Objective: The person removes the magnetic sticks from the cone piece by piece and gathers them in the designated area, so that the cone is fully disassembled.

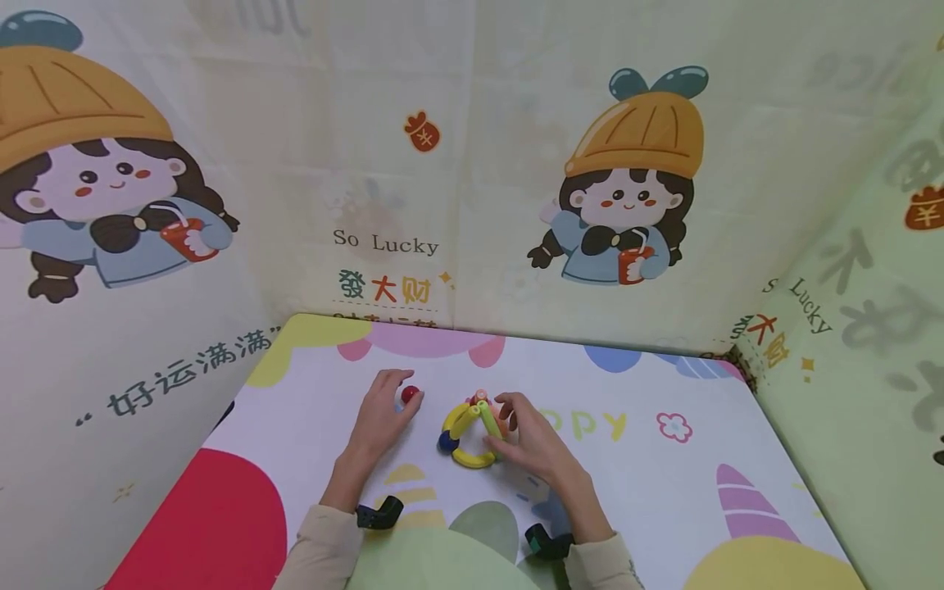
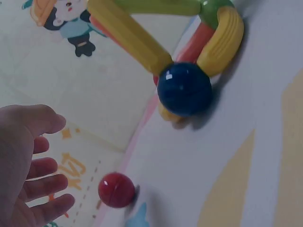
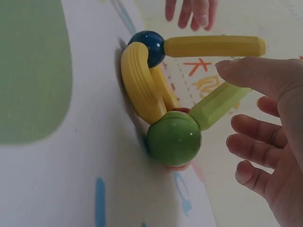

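Observation:
A magnetic building toy stands mid-table: curved yellow pieces [image 1: 474,460] form a ring on the tabletop, joined by a blue ball [image 2: 184,89] and a green ball [image 3: 174,138]. From it a straight yellow rod [image 3: 215,46] and a light green rod [image 3: 220,105] lean up towards each other. My right hand [image 1: 534,434] is at the toy's right side, fingers loosely bent, its thumb overlapping the green rod in the right wrist view. Left of the toy, a loose red ball [image 2: 117,189] lies by my left hand [image 1: 378,418], whose fingers are spread and grip nothing.
The table [image 1: 642,483] has a white, colourfully printed cover. Cloth walls [image 1: 494,205] with cartoon figures stand behind it and at both sides. Black wrist straps [image 1: 379,515] show at both cuffs.

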A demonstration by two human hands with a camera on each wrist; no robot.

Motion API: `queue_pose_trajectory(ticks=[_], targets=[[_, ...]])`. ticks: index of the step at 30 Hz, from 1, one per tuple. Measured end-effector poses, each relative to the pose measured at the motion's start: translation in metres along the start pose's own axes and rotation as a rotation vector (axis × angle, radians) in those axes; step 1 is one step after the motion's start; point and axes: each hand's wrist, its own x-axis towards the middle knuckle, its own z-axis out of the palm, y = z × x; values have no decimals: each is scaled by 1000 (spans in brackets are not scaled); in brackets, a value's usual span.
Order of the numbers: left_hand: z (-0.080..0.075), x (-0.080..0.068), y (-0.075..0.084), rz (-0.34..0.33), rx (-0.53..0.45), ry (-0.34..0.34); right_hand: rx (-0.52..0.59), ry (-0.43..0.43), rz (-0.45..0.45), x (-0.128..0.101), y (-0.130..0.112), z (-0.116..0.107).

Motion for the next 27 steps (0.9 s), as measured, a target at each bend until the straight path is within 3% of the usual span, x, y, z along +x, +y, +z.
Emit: queue_pose_trajectory(ticks=[7, 16, 23, 27], targets=[[3, -8, 25, 118, -10, 5, 3, 43, -31, 1, -5, 0], [11, -17, 53, 217, -85, -127, -2, 82, -43, 2, -10, -2], [17, -22, 64, 342, -121, -163, 21, 103, -92, 3, -13, -2], [23, -25, 68, 366, -107, -168, 15, 124, -107, 4, -14, 0]])
